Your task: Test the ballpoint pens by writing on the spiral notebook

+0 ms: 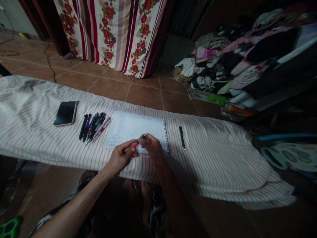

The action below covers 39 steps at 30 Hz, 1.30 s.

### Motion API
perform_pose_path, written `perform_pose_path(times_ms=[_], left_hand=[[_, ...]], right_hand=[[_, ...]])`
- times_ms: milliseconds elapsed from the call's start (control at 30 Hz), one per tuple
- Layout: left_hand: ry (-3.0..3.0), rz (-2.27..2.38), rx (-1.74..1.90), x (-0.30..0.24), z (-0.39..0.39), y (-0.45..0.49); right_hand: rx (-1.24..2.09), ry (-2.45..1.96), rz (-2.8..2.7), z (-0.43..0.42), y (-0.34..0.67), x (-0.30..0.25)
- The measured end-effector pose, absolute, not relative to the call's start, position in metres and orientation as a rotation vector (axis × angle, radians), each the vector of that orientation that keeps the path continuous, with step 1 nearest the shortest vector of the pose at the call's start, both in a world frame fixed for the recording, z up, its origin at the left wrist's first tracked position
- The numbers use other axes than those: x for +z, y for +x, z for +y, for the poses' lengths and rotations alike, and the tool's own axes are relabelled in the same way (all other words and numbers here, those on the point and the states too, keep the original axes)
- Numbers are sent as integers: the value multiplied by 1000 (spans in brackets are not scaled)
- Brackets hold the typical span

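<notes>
Grip of L hand (122,155) & R hand (151,147) clamped on slim red pen (135,144) over spiral-bound notebook (128,127), striped cloth (210,155).

You're looking at a dim, grainy scene. The light falls brightest on the notebook (133,127) and the striped cloth (37,125) left of it, and on the floral curtain (116,33) beyond it. Your right hand (152,147) throws a soft shadow on the cloth just right of the notebook. The red pen (135,144) pinched between it and your left hand (122,157) is a small smudge. Far right of the notebook, the clothes pile (235,59) smears and darkens; edges bow.
</notes>
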<state>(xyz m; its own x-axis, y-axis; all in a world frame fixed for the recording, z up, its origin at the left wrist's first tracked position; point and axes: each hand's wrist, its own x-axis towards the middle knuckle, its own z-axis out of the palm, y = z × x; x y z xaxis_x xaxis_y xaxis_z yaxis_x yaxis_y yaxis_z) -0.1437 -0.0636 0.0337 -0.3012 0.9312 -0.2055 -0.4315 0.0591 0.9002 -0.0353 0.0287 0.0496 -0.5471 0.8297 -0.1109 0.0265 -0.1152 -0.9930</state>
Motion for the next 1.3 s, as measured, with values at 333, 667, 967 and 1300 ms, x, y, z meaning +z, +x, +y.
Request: perform_pose_path(times_ms=[333,667,967,1300], left_hand=[[536,1205,1512,32,-64,-146],[532,1189,1514,37,-62,-146],[528,1184,1506,34,-64,-147],[576,1267,1524,38,-62,-145]], right_hand=[[1857,-900,-1508,27,-30,52],[1791,-997,-1504,27,-35,50],[1819,-989,-1468,26,-33,56],[1708,-1021,-1515,27,-39,47]])
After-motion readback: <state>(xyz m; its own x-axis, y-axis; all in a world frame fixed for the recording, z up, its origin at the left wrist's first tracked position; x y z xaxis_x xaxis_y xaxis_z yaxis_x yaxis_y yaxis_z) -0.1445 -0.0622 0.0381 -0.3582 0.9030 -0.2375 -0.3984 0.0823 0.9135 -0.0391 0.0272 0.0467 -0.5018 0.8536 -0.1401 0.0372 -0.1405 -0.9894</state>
